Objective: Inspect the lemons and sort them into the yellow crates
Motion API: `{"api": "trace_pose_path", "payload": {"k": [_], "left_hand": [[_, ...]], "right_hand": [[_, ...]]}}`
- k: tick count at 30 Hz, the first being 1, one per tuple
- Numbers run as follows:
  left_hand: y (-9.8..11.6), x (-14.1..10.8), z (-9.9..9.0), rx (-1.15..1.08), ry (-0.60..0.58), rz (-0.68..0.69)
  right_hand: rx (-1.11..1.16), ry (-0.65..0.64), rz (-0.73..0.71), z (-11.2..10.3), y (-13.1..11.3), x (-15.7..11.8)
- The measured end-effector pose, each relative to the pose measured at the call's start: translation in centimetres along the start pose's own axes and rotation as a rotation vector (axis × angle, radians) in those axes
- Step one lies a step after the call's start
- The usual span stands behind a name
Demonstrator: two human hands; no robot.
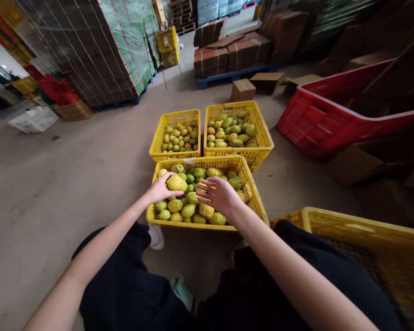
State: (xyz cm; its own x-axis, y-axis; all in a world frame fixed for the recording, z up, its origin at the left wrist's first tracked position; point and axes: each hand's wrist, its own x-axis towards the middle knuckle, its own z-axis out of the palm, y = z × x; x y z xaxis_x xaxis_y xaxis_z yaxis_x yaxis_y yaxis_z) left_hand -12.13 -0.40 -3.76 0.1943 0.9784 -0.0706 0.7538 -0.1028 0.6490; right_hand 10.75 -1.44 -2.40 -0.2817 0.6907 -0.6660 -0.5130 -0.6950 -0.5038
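Note:
My left hand [159, 187] is closed round a large yellow lemon [176, 183], thumb on the near side and fingers over the top. It hovers above the left part of the front yellow crate [207, 225], which is full of yellow and green lemons [188, 210]. Over the middle of that crate is my right hand [218, 195], palm facing left, fingers spread apart and nothing in them. The fruit directly beneath both hands is partly hidden.
Behind stand two more yellow crates of fruit, a left one [153, 146] and a right one [267, 138]. A big red bin [307, 124] is at right, a yellow crate [348, 220] by my right leg. Farther back are a small carton [242, 89] and a blue pallet [224, 79] of cardboard.

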Motion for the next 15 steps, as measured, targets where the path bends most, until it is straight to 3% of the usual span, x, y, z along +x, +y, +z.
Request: {"api": "trace_pose_path", "payload": {"k": [3, 6, 8, 10, 11, 13, 15], "left_hand": [[4.9, -0.2, -1.3, -0.234, -0.029, 0.216], [7.0, 0.9, -2.0, -0.471, -0.074, 0.321], [6.5, 2.2, -1.6, -0.525, -0.014, 0.296], [4.7, 3.3, 0.0, -0.451, 0.036, 0.211], [3.5, 3.6, 1.3, -0.352, 0.041, 0.147], [1.2, 3.7, 4.5, -0.044, -0.063, -0.015], [-0.7, 3.3, 7.9, 0.052, -0.106, -0.047]], "right_hand": [[0.090, -0.107, 0.024, 1.2, 0.9, -1.2], [0.218, -0.171, -0.033, 2.0, 0.4, -2.3], [0.249, -0.086, -0.073, 1.9, -0.5, -2.4], [0.252, 0.003, -0.103, 1.3, -1.5, -2.1], [0.254, 0.026, -0.120, 1.0, -2.0, -2.0], [0.264, 0.042, -0.157, 0.4, -2.8, -1.8], [0.293, 0.068, -0.202, 0.0, -3.2, -1.7]]}}
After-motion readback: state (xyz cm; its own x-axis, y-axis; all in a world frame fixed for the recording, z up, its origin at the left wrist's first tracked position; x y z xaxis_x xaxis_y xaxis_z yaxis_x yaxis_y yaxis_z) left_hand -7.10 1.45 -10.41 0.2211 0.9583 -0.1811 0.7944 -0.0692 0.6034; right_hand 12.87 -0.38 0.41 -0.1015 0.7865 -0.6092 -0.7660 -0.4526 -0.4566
